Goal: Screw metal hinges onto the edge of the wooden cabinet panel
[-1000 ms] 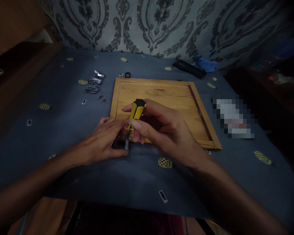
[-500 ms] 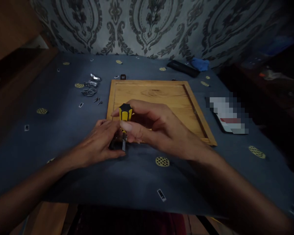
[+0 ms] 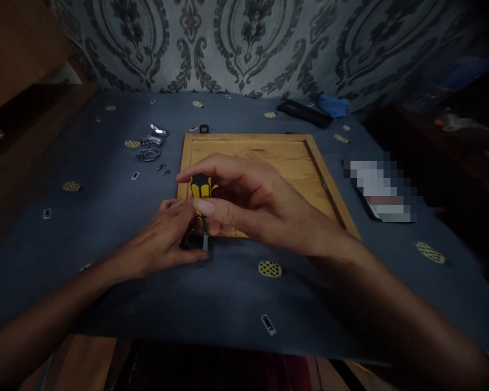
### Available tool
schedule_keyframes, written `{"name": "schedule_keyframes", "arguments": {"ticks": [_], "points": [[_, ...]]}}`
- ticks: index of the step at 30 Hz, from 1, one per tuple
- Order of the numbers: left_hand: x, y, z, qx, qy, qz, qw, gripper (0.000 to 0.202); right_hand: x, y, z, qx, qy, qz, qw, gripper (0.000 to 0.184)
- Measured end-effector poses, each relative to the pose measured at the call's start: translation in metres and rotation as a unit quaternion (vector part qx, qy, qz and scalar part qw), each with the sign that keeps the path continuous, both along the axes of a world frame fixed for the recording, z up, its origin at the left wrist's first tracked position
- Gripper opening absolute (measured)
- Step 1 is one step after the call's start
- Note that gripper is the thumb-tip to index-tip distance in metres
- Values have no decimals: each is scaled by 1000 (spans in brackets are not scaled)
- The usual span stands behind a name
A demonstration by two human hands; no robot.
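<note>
Screwdriver [image 3: 201,187], yellow-and-black, near upright at framed wooden panel's [image 3: 285,155] near edge.
Your right hand [image 3: 264,209] pinches it; your left hand [image 3: 167,233] half-curls beside it, grip unclear.

On table [image 3: 228,304]: screws [image 3: 162,167] left of panel [image 3: 299,182], phone [image 3: 385,190], apparently, right.

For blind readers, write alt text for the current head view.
A person's right hand has its grip on a yellow-and-black screwdriver, the left hand close beside it, by the near edge of a framed wooden panel. Shiny metal fittings and small screws lie left of the panel on a blue tablecloth.
</note>
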State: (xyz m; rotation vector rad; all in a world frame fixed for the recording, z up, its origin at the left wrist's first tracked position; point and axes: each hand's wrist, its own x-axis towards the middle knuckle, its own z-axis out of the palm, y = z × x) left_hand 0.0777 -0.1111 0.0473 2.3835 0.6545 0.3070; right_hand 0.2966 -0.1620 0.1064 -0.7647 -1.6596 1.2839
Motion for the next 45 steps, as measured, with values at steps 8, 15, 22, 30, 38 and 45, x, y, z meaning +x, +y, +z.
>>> {"name": "schedule_keyframes", "arguments": {"ticks": [8, 15, 22, 30, 38, 45], "points": [[0, 0, -4, 0, -1, 2, 1000, 34, -2, 2, -5, -50, 23, -61, 997, 42], [2, -2, 5, 3, 15, 7, 1000, 31, 6, -2, 6, -27, -15, -21, 999, 13], [1, -1, 1, 0, 11, 8, 1000, 34, 2, 0, -2, -10, -15, -73, 997, 36], [2, -1, 5, -12, 24, 21, 999, 30, 8, -6, 3, 0, -25, 1, 1000, 5], [-2, -2, 0, 20, 9, 12, 1000, 29, 0, -4, -4, 22, -17, -106, 994, 44], [2, 0, 8, -17, 29, 5, 999, 40, 1, -6, 3, 47, -7, -197, 979, 46]]}}
